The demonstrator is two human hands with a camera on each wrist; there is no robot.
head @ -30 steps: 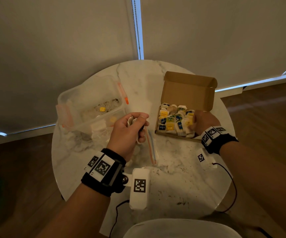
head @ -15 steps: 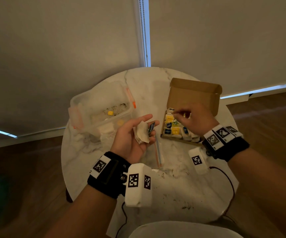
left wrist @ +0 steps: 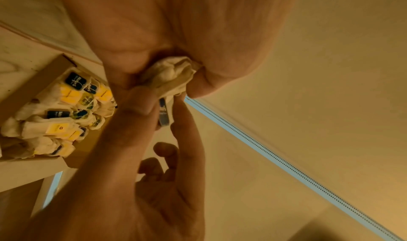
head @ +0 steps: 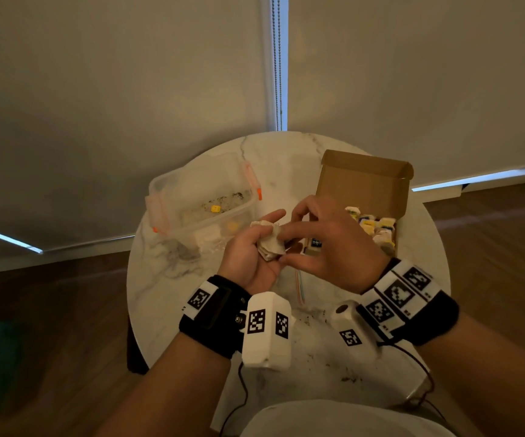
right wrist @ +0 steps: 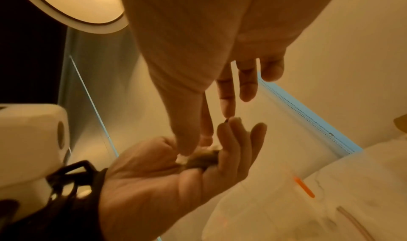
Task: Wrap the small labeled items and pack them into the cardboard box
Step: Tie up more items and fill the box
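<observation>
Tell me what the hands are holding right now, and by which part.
The left hand cradles crumpled white wrapping paper in its palm; the right hand pinches the paper's edge beside a small dark-labeled item.

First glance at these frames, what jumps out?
Both hands meet mid-table: the left hand cradles a crumpled white wrap, and the right hand pinches a small dark-labeled item against it. Behind on the right, the open cardboard box holds rows of wrapped yellow and blue items; a clear tub sits left.
</observation>
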